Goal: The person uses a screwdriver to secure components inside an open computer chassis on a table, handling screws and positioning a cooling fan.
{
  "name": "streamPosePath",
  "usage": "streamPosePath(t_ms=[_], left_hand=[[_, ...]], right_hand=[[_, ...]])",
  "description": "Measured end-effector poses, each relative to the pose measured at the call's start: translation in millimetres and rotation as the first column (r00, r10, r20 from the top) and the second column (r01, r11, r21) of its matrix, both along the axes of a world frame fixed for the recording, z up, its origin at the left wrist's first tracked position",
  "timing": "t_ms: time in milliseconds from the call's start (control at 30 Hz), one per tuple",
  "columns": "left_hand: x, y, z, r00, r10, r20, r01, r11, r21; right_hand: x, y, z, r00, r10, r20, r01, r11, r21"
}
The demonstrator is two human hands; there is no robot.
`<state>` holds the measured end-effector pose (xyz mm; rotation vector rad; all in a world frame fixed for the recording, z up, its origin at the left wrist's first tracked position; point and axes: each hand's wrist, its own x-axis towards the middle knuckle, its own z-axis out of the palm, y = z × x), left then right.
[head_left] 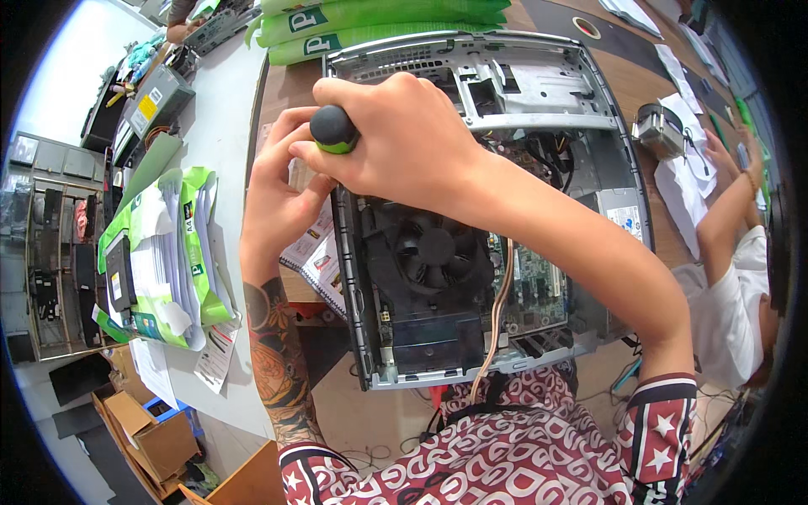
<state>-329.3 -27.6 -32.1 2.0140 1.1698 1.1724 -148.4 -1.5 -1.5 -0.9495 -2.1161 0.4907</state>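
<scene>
An opened desktop computer case (539, 118) lies in front of me, its insides facing up. Within it are a black fan (435, 242) in a black shroud, a green circuit board (539, 290) and bundled cables. My right hand (404, 139) reaches across the case, wrapped round the black and green handle of a screwdriver (334, 128) at the left edge. The screwdriver's shaft and tip are hidden under the hand. Close against it, my left hand (286, 181) is by the case's left side, fingers curled near the screwdriver; whether they grip anything is hidden.
Green paper packs (379, 25) lie behind the case. A torn green pack of paper (160, 261) rests on the grey table at left. A spiral notebook (324, 261) sits partly under the case. At right are a metal fan unit (659, 130), papers and another person's arm (728, 206).
</scene>
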Motion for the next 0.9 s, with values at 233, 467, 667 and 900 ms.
streamPosePath(t_ms=[233,467,667,900], left_hand=[[0.6,1.4,0.5,0.999,0.001,-0.039,-0.001,1.0,0.008],[3.9,-0.1,2.9,1.0,0.019,-0.022,-0.018,1.0,0.025],[1.3,0.6,-2.8,1.0,0.025,0.013,-0.025,0.999,0.039],[-0.2,-2.1,0.1,0.999,0.02,-0.031,-0.018,0.999,0.044]], right_hand=[[1.4,2.4,-4.3,0.999,0.041,-0.032,-0.042,0.999,-0.012],[2.8,5.3,-1.9,0.998,0.043,-0.038,-0.044,0.999,-0.015],[1.7,5.8,-4.0,0.995,0.085,-0.044,-0.086,0.996,-0.01],[2.4,5.1,-5.8,0.992,0.13,-0.007,-0.13,0.991,0.036]])
